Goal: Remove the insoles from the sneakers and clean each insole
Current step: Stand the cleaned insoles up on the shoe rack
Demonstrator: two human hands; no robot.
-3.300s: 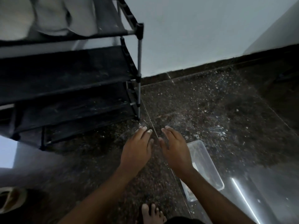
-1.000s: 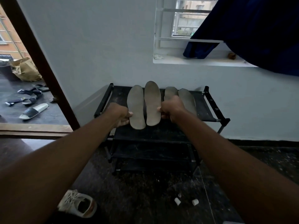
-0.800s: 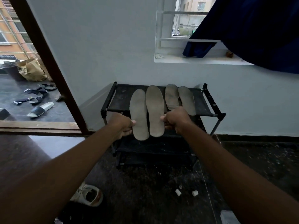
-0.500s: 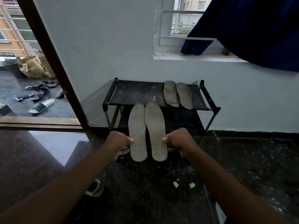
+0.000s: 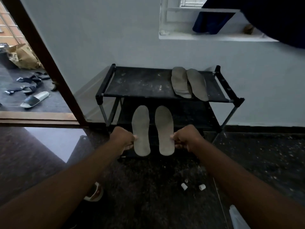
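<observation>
Head view, near to far. Both forearms reach forward over a dark speckled floor [image 5: 148, 187]. Under the left forearm lies a white sneaker [image 5: 95, 195], mostly hidden. Two small white pieces [image 5: 184, 186] lie on the floor near the right forearm. The left hand [image 5: 123, 140] pinches the outer edge of one grey insole [image 5: 141, 129] between thumb and curled fingers; the right hand [image 5: 188, 140] grips a second grey insole [image 5: 164, 128] in the same way. Both insoles are held upright in the air, side by side and slightly apart, in front of the lower shelves of a black shoe rack [image 5: 140, 83]. On the right part of the rack's top shelf lie two further insoles [image 5: 181, 81], just beside each other, their near ends over the front rail. Behind the rack stands a white wall with a window sill [image 5: 214, 37] and dark blue cloth [image 5: 210, 22]. At far left, an open doorway shows a slipper [image 5: 34, 99] and a paper bag [image 5: 23, 57].
</observation>
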